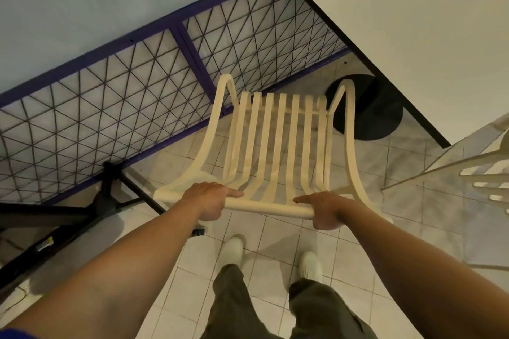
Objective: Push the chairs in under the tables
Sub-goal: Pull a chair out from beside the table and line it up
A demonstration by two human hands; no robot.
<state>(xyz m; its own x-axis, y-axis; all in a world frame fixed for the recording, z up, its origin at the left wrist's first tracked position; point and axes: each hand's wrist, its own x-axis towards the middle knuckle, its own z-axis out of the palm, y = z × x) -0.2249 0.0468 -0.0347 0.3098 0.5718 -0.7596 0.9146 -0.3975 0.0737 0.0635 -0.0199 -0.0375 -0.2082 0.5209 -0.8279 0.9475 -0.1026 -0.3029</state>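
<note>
Firmly, both hands (212, 201) (326, 212) wrapped around cream slatted chair (272, 146) rail, white tabletop (399, 36) beside

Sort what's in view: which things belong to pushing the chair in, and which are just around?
Job in hand:
- cream slatted chair, top rail gripped by left hand and right hand
- white table with black round base

Just around:
- purple-framed mesh fence
- black tripod stand
- second chair at right edge

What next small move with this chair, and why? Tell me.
Probably swing the cream slatted chair right and forward toward the white table. Both hands, left hand and right hand, grip its top rail, yet its seat lies beside the table edge, near the black pedestal base.
</note>
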